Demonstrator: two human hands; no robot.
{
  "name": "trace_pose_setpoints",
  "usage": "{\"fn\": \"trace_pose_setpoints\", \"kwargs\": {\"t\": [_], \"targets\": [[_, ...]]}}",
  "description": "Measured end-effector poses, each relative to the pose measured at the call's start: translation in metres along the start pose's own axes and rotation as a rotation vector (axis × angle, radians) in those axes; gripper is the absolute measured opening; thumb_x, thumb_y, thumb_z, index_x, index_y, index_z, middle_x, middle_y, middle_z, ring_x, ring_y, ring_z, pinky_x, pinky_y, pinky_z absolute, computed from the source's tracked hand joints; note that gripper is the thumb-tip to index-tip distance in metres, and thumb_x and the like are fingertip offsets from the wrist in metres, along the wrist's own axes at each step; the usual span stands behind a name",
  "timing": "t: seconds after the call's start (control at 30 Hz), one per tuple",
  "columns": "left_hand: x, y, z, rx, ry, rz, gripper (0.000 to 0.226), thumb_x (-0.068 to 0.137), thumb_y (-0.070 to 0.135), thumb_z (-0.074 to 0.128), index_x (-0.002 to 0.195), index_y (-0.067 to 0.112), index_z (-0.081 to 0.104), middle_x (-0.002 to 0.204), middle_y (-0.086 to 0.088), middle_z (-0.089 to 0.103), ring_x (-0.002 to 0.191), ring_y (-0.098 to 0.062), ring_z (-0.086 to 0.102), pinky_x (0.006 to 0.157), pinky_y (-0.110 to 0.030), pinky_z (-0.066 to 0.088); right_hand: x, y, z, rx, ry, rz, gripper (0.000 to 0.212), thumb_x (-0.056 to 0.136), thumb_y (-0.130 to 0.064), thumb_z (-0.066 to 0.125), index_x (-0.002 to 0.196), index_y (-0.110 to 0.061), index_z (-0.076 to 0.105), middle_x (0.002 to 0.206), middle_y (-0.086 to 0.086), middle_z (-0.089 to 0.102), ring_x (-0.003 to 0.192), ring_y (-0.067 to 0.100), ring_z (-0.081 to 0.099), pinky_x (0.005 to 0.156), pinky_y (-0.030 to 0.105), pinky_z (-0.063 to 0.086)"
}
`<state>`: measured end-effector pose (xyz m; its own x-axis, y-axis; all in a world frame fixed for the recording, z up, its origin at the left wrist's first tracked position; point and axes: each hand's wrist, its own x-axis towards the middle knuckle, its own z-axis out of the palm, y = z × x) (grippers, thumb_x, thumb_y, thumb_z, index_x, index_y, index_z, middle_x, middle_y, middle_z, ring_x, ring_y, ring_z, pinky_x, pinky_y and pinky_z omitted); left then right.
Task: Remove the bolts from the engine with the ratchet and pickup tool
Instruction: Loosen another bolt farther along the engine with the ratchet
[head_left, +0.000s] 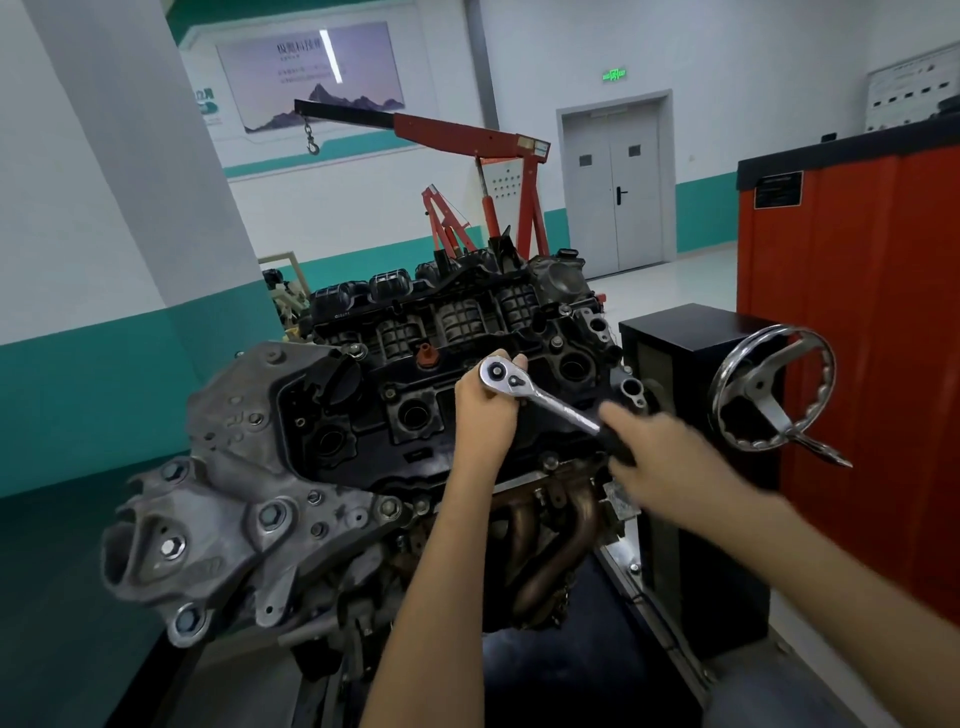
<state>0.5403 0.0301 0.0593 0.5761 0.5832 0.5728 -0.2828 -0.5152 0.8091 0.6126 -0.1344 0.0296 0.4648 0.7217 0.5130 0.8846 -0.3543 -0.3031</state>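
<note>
Chrome-plated ratchet (540, 397) lies across the top cover of the engine (405, 374), towards the engine's right end, with its head over a fastener. The bolt under the head is hidden and cannot be confirmed. The left hand (485, 410) grasps the ratchet head, fingers curled over its far edge, steadying it on the engine. The right hand (660, 457) is blurred but appears clenched round the black handle at the engine's near right corner. Judgement: the step in hand is loosening a cover bolt. It is best done with the left hand pressing the head square down so the socket does not ride off, and the right hand swinging in short, level strokes. No pickup tool is in view. Below the engine's near side runs the rusty exhaust manifold (550, 535), under the handle's path. Just right of the engine stand a black stand (691, 364) and its chrome handwheel (774, 387), which would limit a wide swing and could catch knuckles. A red cabinet (857, 312) stands further right of the engine, and a red engine hoist (467, 135) well behind it.
</note>
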Motion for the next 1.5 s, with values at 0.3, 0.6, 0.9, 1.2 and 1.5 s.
{"fn": "trace_pose_setpoints", "kwargs": {"t": [0.3, 0.6, 0.9, 1.2, 1.5], "targets": [[0.004, 0.001, 0.004, -0.013, 0.051, -0.067, 0.052, 0.096, 0.012, 0.057, 0.058, 0.027, 0.026, 0.055, 0.011, 0.022, 0.058, -0.009, 0.020, 0.059, -0.026, 0.022, -0.025, -0.067, 0.070, 0.634, 0.036, 0.211, 0.026, 0.080, -0.004, 0.056, 0.097, -0.022, 0.047, 0.070, 0.002, 0.050, 0.053, 0.007, 0.050, 0.048, 0.012, 0.037], [0.009, 0.002, 0.001, 0.029, -0.053, 0.023, 0.059, 0.089, -0.006, 0.049, 0.045, 0.033, 0.045, 0.050, 0.013, 0.041, 0.065, -0.009, 0.040, 0.067, -0.029, 0.033, 0.042, 0.023, -0.053, -0.287, -0.121, -0.186, 0.018, 0.088, -0.018, 0.056, 0.096, -0.028, 0.044, 0.064, -0.014, 0.040, 0.065, 0.015, 0.056, 0.053, 0.022, 0.031], [0.000, 0.001, 0.015, -0.045, 0.123, -0.004, 0.050, 0.097, 0.007, 0.055, 0.059, 0.021, 0.025, 0.050, 0.012, 0.023, 0.052, -0.004, 0.020, 0.052, -0.018, 0.022, -0.032, -0.065, 0.065, 0.680, 0.107, 0.230, 0.030, 0.080, -0.003, 0.059, 0.084, -0.028, 0.043, 0.061, -0.001, 0.048, 0.053, 0.001, 0.054, 0.042, 0.011, 0.037], [0.006, -0.001, 0.004, 0.076, -0.032, 0.045, 0.055, 0.094, 0.011, 0.057, 0.048, 0.035, 0.043, 0.048, 0.015, 0.038, 0.053, -0.002, 0.031, 0.058, -0.025, 0.029, -0.008, 0.001, -0.004, 0.399, -0.200, -0.023, 0.040, 0.079, 0.003, 0.059, 0.086, -0.034, 0.047, 0.063, -0.005, 0.052, 0.047, -0.001, 0.050, 0.048, 0.016, 0.039], [-0.001, -0.006, 0.000, -0.057, 0.043, 0.008, 0.044, 0.097, 0.013, 0.055, 0.060, 0.020, 0.032, 0.054, 0.014, 0.033, 0.058, -0.006, 0.031, 0.060, -0.025, 0.029, 0.005, 0.000, -0.009, 0.093, -0.065, -0.016, 0.026, 0.082, -0.012, 0.060, 0.085, -0.030, 0.042, 0.063, -0.006, 0.049, 0.052, 0.008, 0.050, 0.050, 0.026, 0.041]]}}
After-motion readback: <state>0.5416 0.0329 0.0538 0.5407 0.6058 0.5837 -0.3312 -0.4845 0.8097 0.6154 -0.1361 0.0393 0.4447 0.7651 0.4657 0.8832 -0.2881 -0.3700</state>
